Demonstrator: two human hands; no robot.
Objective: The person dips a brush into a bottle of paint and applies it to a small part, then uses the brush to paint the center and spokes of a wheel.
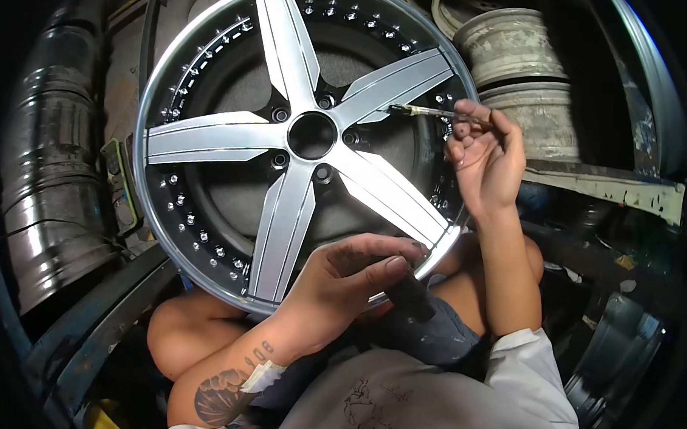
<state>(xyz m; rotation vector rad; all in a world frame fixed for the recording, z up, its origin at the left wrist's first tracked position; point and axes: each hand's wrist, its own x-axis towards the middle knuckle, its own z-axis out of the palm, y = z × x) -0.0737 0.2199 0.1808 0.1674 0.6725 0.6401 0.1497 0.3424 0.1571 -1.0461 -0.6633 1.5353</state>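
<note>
One thin brush (419, 110) lies across the upper right spoke of the five-spoke wheel (283, 205), its tip on the spoke's edge right of the hub. The right hand (485, 159) pinches the brush's rear end between fingertips, right of centre in the frame. The wheel stands upright, filling the upper middle, its lower rim near the bare knees (196, 330). The left hand (349, 275), below centre, is clenched on a dark object (410, 292) at that rim. Worn rims (515, 62) are stacked at upper right, and a metal drum (50, 166) stands at far left.
</note>
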